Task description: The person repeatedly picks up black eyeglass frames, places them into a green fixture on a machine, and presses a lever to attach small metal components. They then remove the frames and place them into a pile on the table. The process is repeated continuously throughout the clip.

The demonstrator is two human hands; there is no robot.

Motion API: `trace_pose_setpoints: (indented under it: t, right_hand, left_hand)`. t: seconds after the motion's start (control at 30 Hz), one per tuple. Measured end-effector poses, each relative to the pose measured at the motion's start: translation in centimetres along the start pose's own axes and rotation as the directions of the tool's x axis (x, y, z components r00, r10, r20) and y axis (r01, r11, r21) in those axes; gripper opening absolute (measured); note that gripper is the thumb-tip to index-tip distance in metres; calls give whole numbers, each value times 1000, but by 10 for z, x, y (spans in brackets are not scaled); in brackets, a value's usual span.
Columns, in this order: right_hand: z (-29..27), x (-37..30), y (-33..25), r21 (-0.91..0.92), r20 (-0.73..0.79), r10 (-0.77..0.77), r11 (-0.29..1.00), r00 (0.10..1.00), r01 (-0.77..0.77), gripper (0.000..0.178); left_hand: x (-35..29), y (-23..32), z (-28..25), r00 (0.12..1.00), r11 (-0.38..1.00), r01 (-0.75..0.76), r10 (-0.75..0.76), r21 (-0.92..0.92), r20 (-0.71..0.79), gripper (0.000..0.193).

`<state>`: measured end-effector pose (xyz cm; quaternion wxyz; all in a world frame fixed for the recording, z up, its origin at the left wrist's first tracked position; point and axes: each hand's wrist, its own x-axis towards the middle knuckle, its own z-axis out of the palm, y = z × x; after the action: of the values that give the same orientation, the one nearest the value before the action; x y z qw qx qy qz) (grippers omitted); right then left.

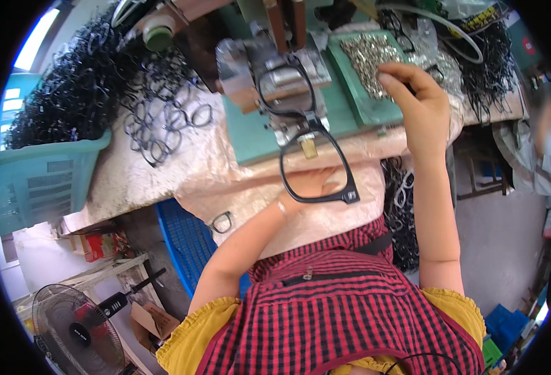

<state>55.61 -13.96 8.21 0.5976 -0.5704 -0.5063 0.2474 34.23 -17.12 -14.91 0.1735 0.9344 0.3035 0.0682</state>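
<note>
A black eyeglass frame (349, 164) without lenses stands in front of a small metal press (300, 69), its upper rim over the press's fixture. Behind the lower rim is my left hand (312, 182), seen through the opening. Its fingers are partly hidden, and whether they grip the frame cannot be made out. My right hand (422, 100) is raised at the right edge of a green tray (366, 114) that carries a heap of small silvery metal parts (368, 59). Thumb and fingertips are pinched together over the heap; anything between them is too small to see.
Black frames lie loose (157, 128) on the bench at left, beside a heaped teal basket (50, 175). More dark frames (488, 69) pile up at right. Pinkish cloth (225, 181) covers the bench front. A blue crate (178, 244) and a fan (79, 331) stand lower left.
</note>
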Motion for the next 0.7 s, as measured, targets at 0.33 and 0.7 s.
trace_pose_setpoints:
  t: [0.33, 0.7]
  right_hand:
    - [43, 15, -26, 212, 70, -100, 974, 992, 83, 16]
    - [88, 9, -46, 391, 86, -80, 919, 993, 40, 42]
  left_hand:
    - [-84, -4, -249, 760, 729, 425, 35, -536, 649, 30]
    - [-83, -162, -267, 466, 621, 612, -783, -490, -411, 14]
